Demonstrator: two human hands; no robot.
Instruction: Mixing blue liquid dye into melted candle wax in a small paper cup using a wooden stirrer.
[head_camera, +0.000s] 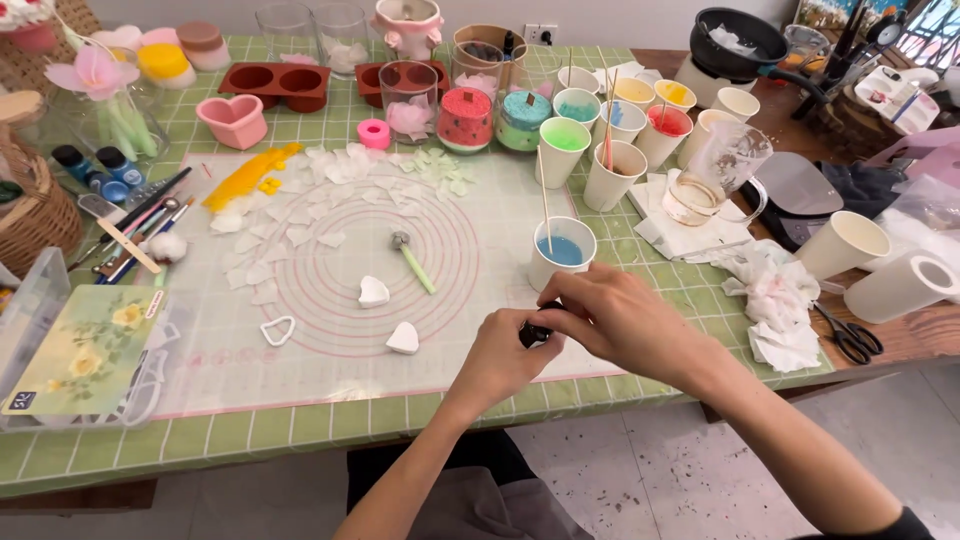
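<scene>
Green-checked worktop (300, 425), crowded with craft things. Left hand (505, 355) and right hand (620, 320) closed together on a small dark bottle (533, 333), mostly hidden, at the near edge of the pale mat (330, 350). Just beyond, paper cup of blue liquid (561, 253) with a stick; left, white heart pieces (403, 338); right, crumpled tissues (775, 300) and scissors (850, 338).

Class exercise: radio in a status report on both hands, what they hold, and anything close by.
Left hand and right hand: both in a grip on a small dark bottle. Cup of blue liquid with a stick stands just behind. White mat underneath.
</scene>
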